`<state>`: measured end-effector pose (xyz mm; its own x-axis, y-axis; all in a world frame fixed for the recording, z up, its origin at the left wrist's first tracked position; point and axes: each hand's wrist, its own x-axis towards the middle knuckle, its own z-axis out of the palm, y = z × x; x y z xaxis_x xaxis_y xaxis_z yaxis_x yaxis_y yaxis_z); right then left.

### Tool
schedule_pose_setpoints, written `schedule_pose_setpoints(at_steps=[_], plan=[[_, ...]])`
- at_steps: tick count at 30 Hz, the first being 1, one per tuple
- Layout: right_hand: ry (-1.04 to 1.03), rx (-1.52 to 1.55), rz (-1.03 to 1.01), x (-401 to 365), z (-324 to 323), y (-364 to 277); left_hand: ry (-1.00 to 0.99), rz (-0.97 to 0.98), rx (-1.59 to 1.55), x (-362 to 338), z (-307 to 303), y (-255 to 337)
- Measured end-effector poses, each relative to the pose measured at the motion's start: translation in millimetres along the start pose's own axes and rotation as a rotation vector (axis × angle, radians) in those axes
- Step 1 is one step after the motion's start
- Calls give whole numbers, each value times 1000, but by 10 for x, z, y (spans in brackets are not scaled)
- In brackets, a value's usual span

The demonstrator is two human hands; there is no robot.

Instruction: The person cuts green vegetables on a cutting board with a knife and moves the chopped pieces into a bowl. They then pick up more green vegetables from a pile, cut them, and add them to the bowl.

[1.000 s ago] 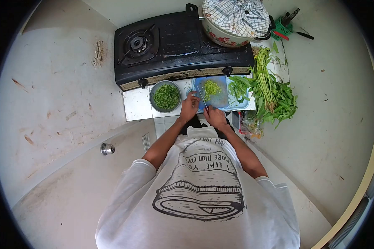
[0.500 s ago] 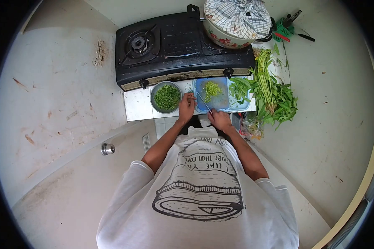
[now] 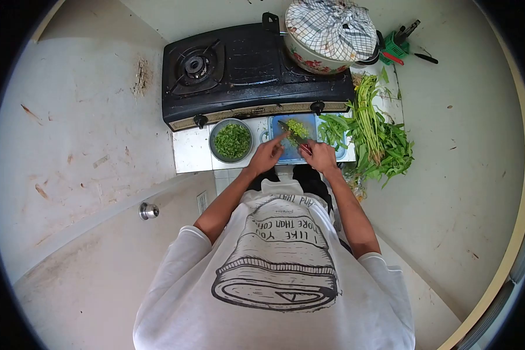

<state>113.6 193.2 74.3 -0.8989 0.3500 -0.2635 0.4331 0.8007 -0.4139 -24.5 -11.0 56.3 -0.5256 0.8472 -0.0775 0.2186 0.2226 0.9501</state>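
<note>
My right hand (image 3: 319,156) is closed round the red handle of a knife (image 3: 298,139), its dark blade slanting up and left across the blue cutting board (image 3: 289,155). Finely chopped pale green stems (image 3: 299,128) lie on the board around the blade. My left hand (image 3: 267,155) is at the board's left edge, fingers stretched towards the blade and holding nothing visible. Left of it stands a grey bowl (image 3: 212,147) with chopped dark green leaves (image 3: 233,141) inside. Loose green leaves (image 3: 332,129) lie at the board's right side.
A black two-burner stove (image 3: 254,87) stands behind the board. On its right burner sits a flowered pot (image 3: 318,61) covered by a checked cloth (image 3: 331,29). Long-stemmed leafy greens (image 3: 367,108) are heaped at the right, below a green basket (image 3: 395,48) of utensils.
The knife has moved from the board's left side onto the chopped stems, its blade now more slanted. My right hand has shifted right and up; my left hand's fingers now reach towards the blade.
</note>
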Motion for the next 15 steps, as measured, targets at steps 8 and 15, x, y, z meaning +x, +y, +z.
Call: schedule_pose_setpoints(at_steps=[8, 15], plan=[[-14, -61, -27, -167, -61, 37, -251, 110, 325, 230, 6, -18], [-3, -48, 30, -400, -12, 170, -202, 12, 384, 377, -25, -270]])
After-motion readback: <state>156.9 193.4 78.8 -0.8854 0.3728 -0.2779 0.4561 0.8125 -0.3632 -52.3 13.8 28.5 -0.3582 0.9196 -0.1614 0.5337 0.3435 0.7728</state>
